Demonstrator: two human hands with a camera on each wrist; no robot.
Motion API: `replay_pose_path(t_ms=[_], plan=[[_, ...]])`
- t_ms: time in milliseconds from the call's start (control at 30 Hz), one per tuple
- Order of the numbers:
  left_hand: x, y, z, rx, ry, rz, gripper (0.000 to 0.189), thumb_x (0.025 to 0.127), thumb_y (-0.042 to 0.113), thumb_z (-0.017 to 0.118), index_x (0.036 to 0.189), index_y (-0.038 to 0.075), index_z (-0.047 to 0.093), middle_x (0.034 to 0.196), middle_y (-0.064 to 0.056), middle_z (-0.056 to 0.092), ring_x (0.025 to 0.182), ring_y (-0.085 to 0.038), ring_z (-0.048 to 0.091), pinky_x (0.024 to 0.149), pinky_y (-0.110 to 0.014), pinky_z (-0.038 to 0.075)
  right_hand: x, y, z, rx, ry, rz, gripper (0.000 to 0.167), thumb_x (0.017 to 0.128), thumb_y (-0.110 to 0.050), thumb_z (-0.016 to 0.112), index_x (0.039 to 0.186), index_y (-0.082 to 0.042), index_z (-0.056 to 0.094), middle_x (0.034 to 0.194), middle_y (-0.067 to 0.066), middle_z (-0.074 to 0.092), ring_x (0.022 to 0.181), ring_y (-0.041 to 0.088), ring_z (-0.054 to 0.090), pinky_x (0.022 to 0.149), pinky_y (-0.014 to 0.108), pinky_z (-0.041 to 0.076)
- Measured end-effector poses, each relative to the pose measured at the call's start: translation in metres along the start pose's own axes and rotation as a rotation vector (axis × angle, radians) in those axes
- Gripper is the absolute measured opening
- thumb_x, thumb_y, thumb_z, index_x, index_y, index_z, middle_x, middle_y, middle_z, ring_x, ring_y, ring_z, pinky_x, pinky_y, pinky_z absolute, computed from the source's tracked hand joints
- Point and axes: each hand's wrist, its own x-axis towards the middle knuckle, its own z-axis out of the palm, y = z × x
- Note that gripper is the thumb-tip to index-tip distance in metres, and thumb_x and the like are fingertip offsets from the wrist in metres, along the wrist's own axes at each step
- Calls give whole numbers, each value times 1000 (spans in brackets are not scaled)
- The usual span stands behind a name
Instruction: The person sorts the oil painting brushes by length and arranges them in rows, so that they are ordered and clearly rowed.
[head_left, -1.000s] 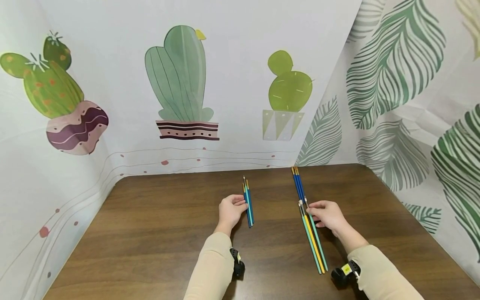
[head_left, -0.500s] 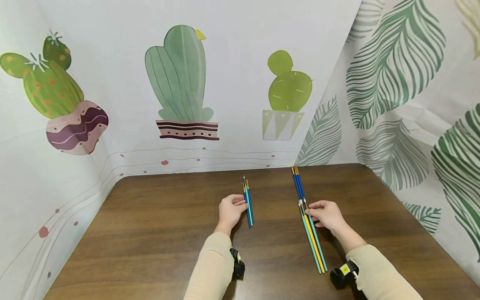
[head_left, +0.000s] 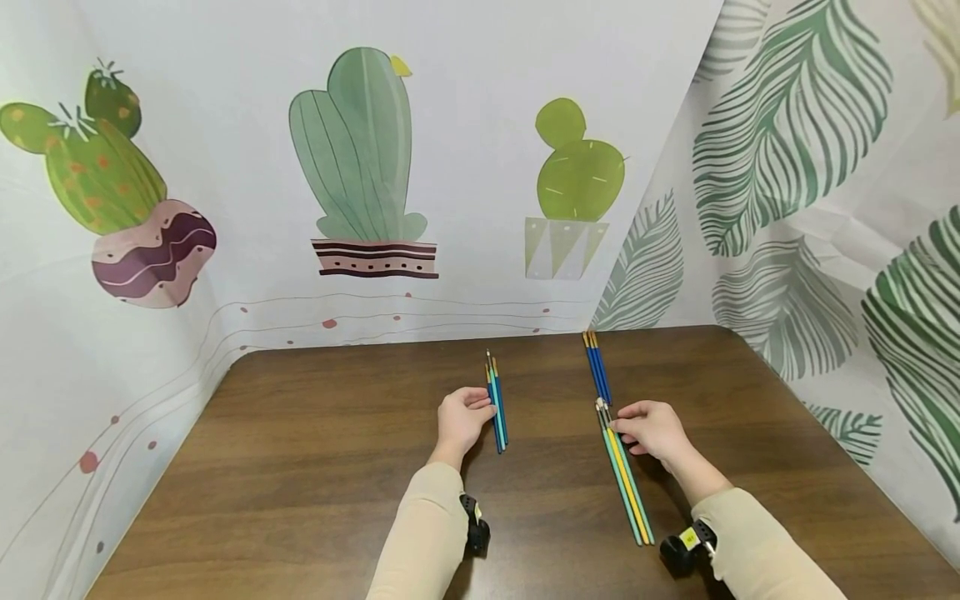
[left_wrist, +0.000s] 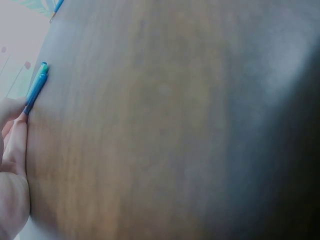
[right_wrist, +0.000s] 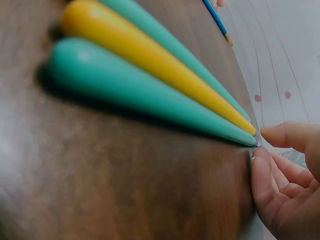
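Observation:
My left hand (head_left: 461, 423) pinches a blue paintbrush (head_left: 497, 435) between thumb and fingers, at the left side of a small group. A teal brush (head_left: 496, 408) and another blue brush (head_left: 502, 417) lie close against it. In the left wrist view, the handle ends (left_wrist: 37, 90) stick out past my thumb. On the right, my right hand (head_left: 656, 432) pinches the bristle end of a teal paintbrush (head_left: 633, 483). A yellow brush (head_left: 627, 483) and a second teal brush (head_left: 618, 483) lie side by side with it, handles toward me. My right fingertips partly hide their metal ends.
Just beyond the teal and yellow brushes, several dark blue brushes (head_left: 597, 367) lie together, bristles toward the back edge. Everything lies on a brown wooden table (head_left: 300, 467). A white cloth (head_left: 472, 167) printed with cacti hangs behind it.
My right hand has shifted slightly left and toward me with the right-hand teal brush, which now lies closer to the yellow one. The left hand has stayed in place.

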Motion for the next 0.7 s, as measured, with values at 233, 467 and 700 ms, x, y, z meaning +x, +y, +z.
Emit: replay_pose_path(t_ms=[233, 467, 700], plan=[[1, -1, 0, -11, 0, 4, 26, 78, -1, 73, 103, -6, 66, 102, -21, 70, 95, -26, 70, 82, -31, 57, 1, 0, -1, 11, -2, 1, 36, 83, -12, 68, 108, 12, 58, 79, 8, 70, 63, 11, 63, 53, 28, 57], [1, -1, 0, -10, -1, 0, 26, 77, -1, 73, 102, -5, 66, 101, -20, 70, 94, -25, 70, 82, -30, 57, 3, -3, -2, 21, 6, 31, 36, 86, -17, 64, 110, 10, 58, 84, 10, 68, 66, 13, 63, 56, 28, 57], [1, -1, 0, -19, 0, -3, 26, 78, -1, 73, 103, -6, 66, 101, -20, 70, 95, -26, 70, 82, -30, 57, 9, -10, 1, 36, 24, -5, 37, 90, -20, 61, 112, 9, 58, 86, 11, 68, 68, 12, 64, 57, 27, 57]])
